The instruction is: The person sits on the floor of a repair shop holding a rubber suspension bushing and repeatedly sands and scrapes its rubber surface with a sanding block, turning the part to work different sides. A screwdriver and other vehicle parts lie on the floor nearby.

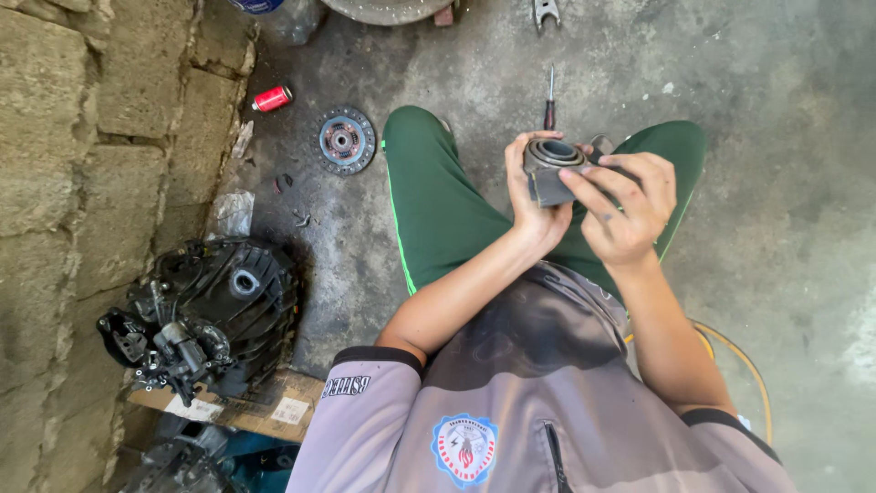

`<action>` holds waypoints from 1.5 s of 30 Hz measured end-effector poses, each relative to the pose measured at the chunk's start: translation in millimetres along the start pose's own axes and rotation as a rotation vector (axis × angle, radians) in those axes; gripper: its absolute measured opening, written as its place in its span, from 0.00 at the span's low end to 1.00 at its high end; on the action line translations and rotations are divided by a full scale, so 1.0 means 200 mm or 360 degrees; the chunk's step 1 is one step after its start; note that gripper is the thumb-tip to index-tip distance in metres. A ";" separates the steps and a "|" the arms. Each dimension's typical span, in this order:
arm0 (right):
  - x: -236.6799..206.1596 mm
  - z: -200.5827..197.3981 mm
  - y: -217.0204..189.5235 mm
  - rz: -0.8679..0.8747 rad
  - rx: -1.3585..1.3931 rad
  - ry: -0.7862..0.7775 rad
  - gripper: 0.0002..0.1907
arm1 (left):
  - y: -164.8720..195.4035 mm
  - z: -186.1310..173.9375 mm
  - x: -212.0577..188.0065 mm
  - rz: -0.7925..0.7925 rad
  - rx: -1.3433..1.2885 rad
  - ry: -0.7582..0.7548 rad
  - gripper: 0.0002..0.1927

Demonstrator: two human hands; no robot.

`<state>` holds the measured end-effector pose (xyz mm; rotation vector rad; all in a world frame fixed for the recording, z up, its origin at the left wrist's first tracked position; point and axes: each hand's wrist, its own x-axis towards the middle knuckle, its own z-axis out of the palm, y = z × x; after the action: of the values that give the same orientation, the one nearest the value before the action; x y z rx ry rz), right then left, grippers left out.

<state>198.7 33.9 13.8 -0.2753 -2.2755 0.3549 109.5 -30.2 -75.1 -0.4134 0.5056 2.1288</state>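
Release bearing: a grey metal ring-shaped part (551, 166) with a round collar on top, held in the air above the person's lap, over green trouser legs.
Stone wall: rough blocks (82, 137) fill the far left edge.
Gearbox housing: a black, greasy casting (205, 315) rests on a scrap of cardboard (265, 411) beside the wall, well apart from the hands.
Spray can: a small red can (272, 98) lies on its side on the concrete floor (794, 228) near the wall.
Clutch disc: a round disc (346, 140) lies flat on the floor, just left of the person's knee.
Left hand: the left hand (534, 205) is closed round the near side of the bearing, thumb up along its rim.
Screwdriver: a screwdriver (549, 99) lies on the floor just beyond the hands.
Right hand: the right hand (630, 205) covers the bearing's right side, fingers curled across its body; both hands grip the same part.
Risk, slipping: the part and fingers look oily, so the bearing could slide out and drop onto the leg or the concrete, denting its collar.
Risk, grit: the floor is dusty, and a dropped bearing would likely pick up grit.
Risk, pinching: fingers wrapped close to the collar could be nipped if it turns suddenly.
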 end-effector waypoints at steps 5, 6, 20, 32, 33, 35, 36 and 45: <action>0.00 -0.03 0.01 -0.0008 -0.0074 0.0006 0.19 | -0.05 0.01 -0.01 0.0065 -0.0080 -0.0119 0.21; 0.00 -0.04 0.01 -0.0061 -0.0099 -0.0033 0.19 | -0.07 0.01 -0.02 -0.0002 -0.0123 -0.0088 0.20; -0.04 0.02 0.02 0.0033 -0.0066 -0.0008 0.18 | -0.05 0.07 -0.06 0.0400 0.0367 0.0128 0.16; -0.02 0.06 0.02 0.0081 -0.0050 -0.0010 0.19 | -0.04 0.01 0.03 0.0509 0.0389 0.0129 0.12; -0.02 0.07 0.02 0.0109 -0.0013 0.0023 0.18 | -0.05 0.00 0.03 0.0535 0.0393 0.0136 0.13; -0.04 0.07 0.02 0.0092 0.0001 0.0046 0.18 | -0.06 -0.01 0.03 0.0547 0.0367 0.0105 0.14; -0.04 0.07 0.02 0.0047 -0.0020 0.0033 0.18 | -0.07 -0.02 0.03 0.0533 0.0337 0.0068 0.14; -0.02 0.08 0.02 0.0044 -0.0068 0.0108 0.19 | -0.06 -0.01 0.03 0.0447 0.0394 0.0012 0.10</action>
<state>190.4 34.3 -0.7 -0.3360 -2.2163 0.3065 116.6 -21.5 -82.5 -0.2194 0.8629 2.2937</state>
